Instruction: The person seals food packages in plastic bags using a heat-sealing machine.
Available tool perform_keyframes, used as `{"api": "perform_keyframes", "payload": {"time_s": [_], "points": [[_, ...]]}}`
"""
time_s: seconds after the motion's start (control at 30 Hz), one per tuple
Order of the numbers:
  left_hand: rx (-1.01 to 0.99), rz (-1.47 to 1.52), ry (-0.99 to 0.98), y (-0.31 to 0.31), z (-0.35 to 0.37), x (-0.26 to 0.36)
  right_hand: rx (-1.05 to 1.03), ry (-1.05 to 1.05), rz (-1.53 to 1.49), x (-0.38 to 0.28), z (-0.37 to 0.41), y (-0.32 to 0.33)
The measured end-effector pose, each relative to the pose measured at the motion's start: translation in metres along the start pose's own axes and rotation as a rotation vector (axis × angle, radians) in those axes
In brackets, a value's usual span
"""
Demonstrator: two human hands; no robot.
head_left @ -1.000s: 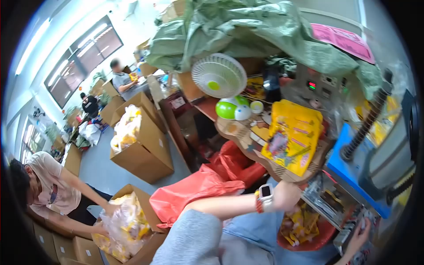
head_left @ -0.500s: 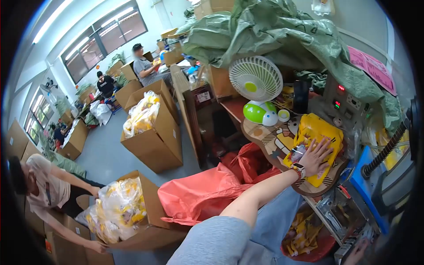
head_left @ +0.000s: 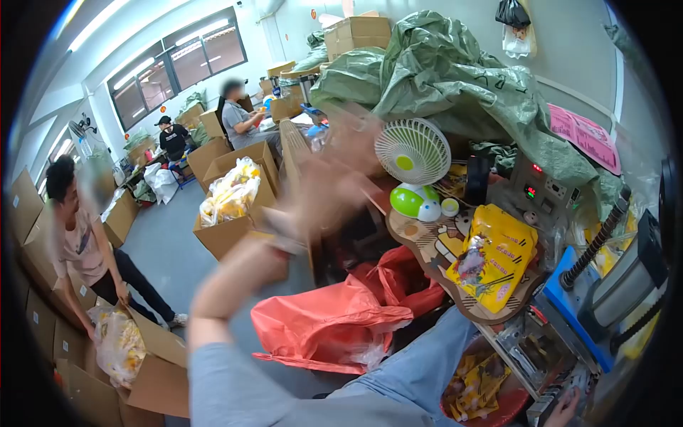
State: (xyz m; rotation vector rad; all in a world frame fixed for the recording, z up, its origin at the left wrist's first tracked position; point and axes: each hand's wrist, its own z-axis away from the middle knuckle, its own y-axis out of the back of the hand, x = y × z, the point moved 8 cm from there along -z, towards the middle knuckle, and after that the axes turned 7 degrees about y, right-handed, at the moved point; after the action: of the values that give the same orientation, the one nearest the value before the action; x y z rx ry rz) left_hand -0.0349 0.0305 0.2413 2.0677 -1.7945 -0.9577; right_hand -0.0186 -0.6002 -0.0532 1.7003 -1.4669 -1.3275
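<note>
My left hand [head_left: 331, 181] is raised in mid-view, smeared by motion, left of the green and white fan [head_left: 413, 156]. Its fingers are too blurred to read, and I cannot make out anything held. Yellow printed plastic bags [head_left: 496, 256] lie on the patterned, wavy-edged board [head_left: 475, 302], apart from that hand. At the lower right edge my right hand [head_left: 564, 410] shows only partly, beside a metal part of the workbench. What its fingers do is hard to see.
A blue and grey machine [head_left: 615, 285] stands at right. A red bin [head_left: 509, 409] holds yellow packets, and a red sack [head_left: 320, 309] lies left of my leg. Cartons [head_left: 231, 238] stand on the floor. One person [head_left: 89, 242] handles a carton; others sit farther back.
My left hand has lifted off the yellow bags and swung up and left. The person at left is more upright, with the carton lower and farther left in view.
</note>
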Motion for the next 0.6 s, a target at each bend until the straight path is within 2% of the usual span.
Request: {"api": "perform_keyframes", "payload": {"time_s": [0.03,0.07,0.1,0.13,0.17,0.23,0.27,0.3,0.33,0.37,0.4,0.43,0.5,0.53,0.57,0.6], "points": [[0.163,-0.236,0.076,0.079,0.006,-0.048,-0.027,0.008,-0.02,0.004,0.0,-0.002],[0.433,-0.64,0.173,0.169,0.018,-0.09,-0.056,0.019,-0.038,0.004,-0.002,-0.005],[0.725,-1.233,0.377,0.259,0.035,-0.122,-0.032,0.013,-0.049,0.005,-0.004,-0.005],[0.945,-1.623,0.585,0.343,0.055,-0.145,-0.041,0.009,-0.052,0.006,-0.005,-0.008],[1.123,-1.801,0.761,0.422,0.069,-0.165,-0.049,-0.004,-0.058,0.011,-0.006,-0.009],[1.158,-1.833,0.752,0.486,0.092,-0.212,-0.048,-0.015,0.001,0.008,-0.002,-0.006],[1.07,-1.863,0.77,0.493,0.11,-0.249,-0.044,-0.025,0.002,0.005,0.004,-0.003],[0.867,-1.876,0.806,0.483,0.135,-0.3,-0.031,-0.025,0.011,0.0,0.005,0.0],[0.572,-1.812,0.88,0.452,0.172,-0.365,-0.018,-0.011,0.022,-0.005,0.0,0.003],[0.143,-1.549,0.996,0.402,0.218,-0.445,-0.008,0.01,0.031,-0.004,-0.008,0.004],[-0.398,-1.207,1.127,0.315,0.293,-0.503,0.009,0.035,0.007,0.005,-0.007,-0.003],[-0.808,-0.936,1.166,0.205,0.36,-0.506,0.026,0.061,-0.018,0.014,-0.007,-0.01],[-1.284,-0.287,0.969,-0.024,0.432,-0.417,0.071,0.125,-0.262,0.088,-0.021,-0.053],[-1.389,0.055,0.822,-0.118,0.454,-0.359,0.087,0.159,-0.383,0.126,-0.029,-0.075],[-1.644,-0.195,0.746,-0.121,0.394,-0.248,0.116,0.114,-0.378,0.112,-0.023,-0.066],[-1.718,0.045,0.503,-0.207,0.432,-0.196,0.144,0.068,-0.374,0.077,-0.015,-0.048]]}}
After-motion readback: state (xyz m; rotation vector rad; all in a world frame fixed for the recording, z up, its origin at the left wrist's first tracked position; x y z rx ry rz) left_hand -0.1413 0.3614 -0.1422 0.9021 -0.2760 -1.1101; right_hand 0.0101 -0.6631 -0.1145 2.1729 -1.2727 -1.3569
